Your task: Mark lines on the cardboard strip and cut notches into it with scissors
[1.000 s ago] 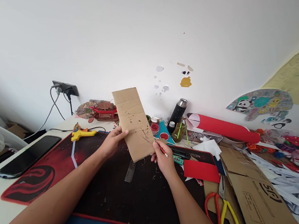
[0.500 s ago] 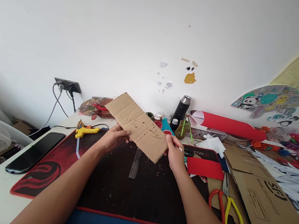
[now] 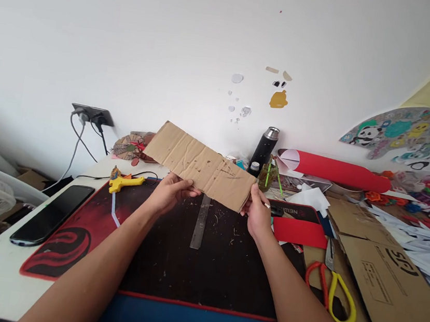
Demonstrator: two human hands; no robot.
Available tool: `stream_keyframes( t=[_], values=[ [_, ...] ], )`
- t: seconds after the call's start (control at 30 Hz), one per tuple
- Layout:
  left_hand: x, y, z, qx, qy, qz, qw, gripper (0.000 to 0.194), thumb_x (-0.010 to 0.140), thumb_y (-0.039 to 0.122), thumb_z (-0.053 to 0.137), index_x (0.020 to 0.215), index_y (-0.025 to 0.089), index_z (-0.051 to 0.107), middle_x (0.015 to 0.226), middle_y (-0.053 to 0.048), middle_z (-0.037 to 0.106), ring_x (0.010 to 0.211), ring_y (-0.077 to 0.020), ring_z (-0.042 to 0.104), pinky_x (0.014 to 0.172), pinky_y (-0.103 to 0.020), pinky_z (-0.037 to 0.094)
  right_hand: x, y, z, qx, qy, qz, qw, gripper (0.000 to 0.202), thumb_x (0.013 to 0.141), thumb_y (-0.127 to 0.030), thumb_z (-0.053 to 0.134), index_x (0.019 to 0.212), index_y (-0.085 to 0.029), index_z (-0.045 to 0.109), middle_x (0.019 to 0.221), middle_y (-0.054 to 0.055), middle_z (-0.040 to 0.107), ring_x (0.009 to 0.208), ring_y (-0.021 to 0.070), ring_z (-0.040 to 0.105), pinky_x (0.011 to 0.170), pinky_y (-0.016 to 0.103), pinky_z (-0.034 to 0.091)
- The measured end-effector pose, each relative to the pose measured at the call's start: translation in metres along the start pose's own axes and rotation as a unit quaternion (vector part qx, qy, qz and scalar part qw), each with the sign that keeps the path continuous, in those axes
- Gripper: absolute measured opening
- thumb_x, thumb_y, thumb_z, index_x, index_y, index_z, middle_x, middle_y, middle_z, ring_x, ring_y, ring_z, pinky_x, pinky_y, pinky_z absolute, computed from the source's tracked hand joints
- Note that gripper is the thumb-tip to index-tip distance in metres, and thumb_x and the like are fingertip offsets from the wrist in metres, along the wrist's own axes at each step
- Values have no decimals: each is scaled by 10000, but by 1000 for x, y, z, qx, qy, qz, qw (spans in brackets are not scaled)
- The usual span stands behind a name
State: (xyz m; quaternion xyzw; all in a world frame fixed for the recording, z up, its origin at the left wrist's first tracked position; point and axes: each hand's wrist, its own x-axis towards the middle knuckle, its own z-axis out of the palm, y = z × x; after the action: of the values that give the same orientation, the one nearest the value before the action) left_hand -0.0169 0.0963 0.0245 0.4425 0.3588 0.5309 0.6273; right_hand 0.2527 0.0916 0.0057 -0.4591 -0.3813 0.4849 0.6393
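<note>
A creased strip of brown cardboard (image 3: 202, 166) is held up above a black and red desk mat (image 3: 204, 280), its left end higher than its right. My left hand (image 3: 172, 193) pinches the lower edge left of the middle, thumb in front. At the right end, my right hand (image 3: 259, 211) grips the cardboard; a small white tip shows by its fingers, too little to identify. Below the cardboard a metal ruler (image 3: 199, 227) lies on the mat, its upper part hidden.
On the left are a phone (image 3: 52, 214) and a yellow glue gun (image 3: 126, 183). Scissors (image 3: 331, 285), red paper (image 3: 300, 232) and a large cardboard piece (image 3: 391, 287) lie right. A black flask (image 3: 265, 149) and red roll (image 3: 339, 171) stand near the wall.
The cardboard has turned to a flatter slant, its right end raised. My right hand has shifted slightly right and up with it. The camera view has moved a little.
</note>
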Motion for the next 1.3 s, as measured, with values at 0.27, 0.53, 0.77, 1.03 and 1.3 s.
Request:
stream_keyframes(
  t=[0.27,0.53,0.77,1.03,1.3],
  values=[
    [0,-9,3,-6,21,-4,1000,317,793,377,977,775,123,789,838,-205,842,804,-291,848,793,-356,694,-9,-1,4,-11,-41,10,999,630,742,-795,889,904,-201,752,514,-44,612,373,139,562,330,230,374],
    [-2,-1,6,-29,44,10,999,353,738,372,992,675,113,761,713,-181,799,699,-248,794,638,-300,618,-5,0,0,-13,-26,19,999,638,739,-810,878,924,-213,751,559,-44,626,382,132,568,324,227,365],
    [3,0,-2,-54,85,32,994,354,690,335,1011,655,101,748,648,-127,748,662,-223,771,599,-280,591,-1,1,-2,-4,-12,12,1000,583,783,-784,865,892,-224,745,555,-38,605,383,136,545,329,246,352],
    [0,-5,0,-43,71,9,997,344,701,326,1031,761,72,807,798,-188,824,718,-245,808,700,-318,670,2,-1,-3,15,29,9,999,605,758,-788,875,908,-221,731,621,-18,663,388,125,523,330,255,361],
    [0,-8,2,-43,71,14,996,370,709,355,1045,735,90,788,771,-143,807,798,-273,840,813,-357,704,3,-1,-3,30,26,17,999,660,759,-851,844,892,-220,700,582,-18,648,360,135,510,324,273,329]
  ],
)
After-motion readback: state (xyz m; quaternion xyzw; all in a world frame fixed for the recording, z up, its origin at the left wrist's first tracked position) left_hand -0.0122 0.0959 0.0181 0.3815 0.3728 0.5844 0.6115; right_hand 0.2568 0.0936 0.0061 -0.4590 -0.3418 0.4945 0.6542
